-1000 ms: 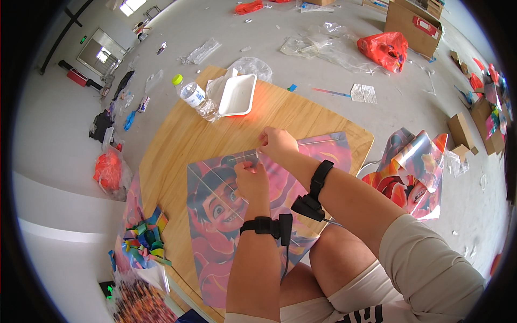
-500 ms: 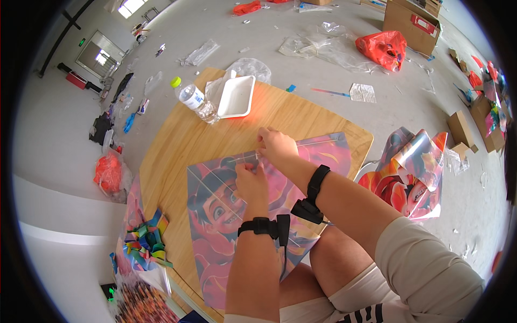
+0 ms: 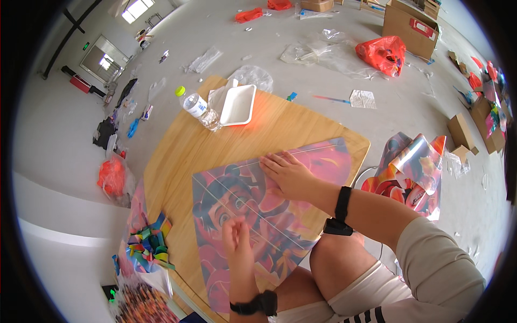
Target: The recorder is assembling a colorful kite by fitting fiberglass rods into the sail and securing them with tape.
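A thin printed sheet (image 3: 215, 195) with a large cartoon face in reds and dark blues lies on the wooden table and hangs over its near edge, toward my knees. Thin pale straight strips cross it and run along its far edge. My right hand (image 3: 291, 175) rests flat on the sheet's far part with the fingers spread, pressing near the far edge. Over the sheet's left part is my left hand (image 3: 237, 237), its fingers curled in; whatever they may hold does not show. Each wrist wears a black strap with a small box.
A water bottle (image 3: 201, 112) with a yellow-green cap and a white tray (image 3: 238, 105) stand at the table's (image 3: 177, 148) far end. Colourful strips (image 3: 151, 242) lie heaped at its left edge. More printed sheet (image 3: 412, 172) is at the right. A red bag (image 3: 381, 55) lies on the floor.
My hands were together at the sheet's far edge. The left has drawn back toward me; the right has opened and flattened onto the sheet.
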A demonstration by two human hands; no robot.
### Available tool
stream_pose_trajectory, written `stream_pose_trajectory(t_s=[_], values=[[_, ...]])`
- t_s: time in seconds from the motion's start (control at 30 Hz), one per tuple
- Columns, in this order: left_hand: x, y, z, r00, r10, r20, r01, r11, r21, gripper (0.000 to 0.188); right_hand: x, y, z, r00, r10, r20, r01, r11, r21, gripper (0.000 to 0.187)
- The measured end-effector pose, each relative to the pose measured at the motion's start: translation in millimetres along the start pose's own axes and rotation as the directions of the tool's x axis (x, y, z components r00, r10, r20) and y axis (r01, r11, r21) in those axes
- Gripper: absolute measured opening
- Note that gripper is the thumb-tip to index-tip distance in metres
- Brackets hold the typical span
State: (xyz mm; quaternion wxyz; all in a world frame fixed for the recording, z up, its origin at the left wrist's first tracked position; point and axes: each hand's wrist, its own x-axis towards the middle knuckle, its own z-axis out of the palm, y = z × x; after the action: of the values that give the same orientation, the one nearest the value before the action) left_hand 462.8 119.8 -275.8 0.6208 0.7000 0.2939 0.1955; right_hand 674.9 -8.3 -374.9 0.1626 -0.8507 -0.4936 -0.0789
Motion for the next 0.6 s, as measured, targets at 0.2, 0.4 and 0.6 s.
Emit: stream_pose_trajectory(t_s=[0.2, 0.4, 0.6], values=[[-104, 7, -47, 0.992, -0.083, 0.093, 0.087, 0.996, -0.030, 0.009, 2, 1, -8, 0.999, 0.020, 0.028, -0.017, 0.995, -0.101, 0.077], [-199, 52, -112, 1.000, 0.000, 0.025, -0.001, 1.000, 0.022, 0.017, -39, -52, -53, 0.995, -0.078, -0.061, 0.082, 0.994, 0.065, 0.069], [-273, 11, -181, 0.944, -0.176, -0.278, 0.126, 0.974, -0.187, 0.013, -184, -120, -138, 0.974, -0.220, 0.059, 0.106, 0.669, 0.736, 0.043]])
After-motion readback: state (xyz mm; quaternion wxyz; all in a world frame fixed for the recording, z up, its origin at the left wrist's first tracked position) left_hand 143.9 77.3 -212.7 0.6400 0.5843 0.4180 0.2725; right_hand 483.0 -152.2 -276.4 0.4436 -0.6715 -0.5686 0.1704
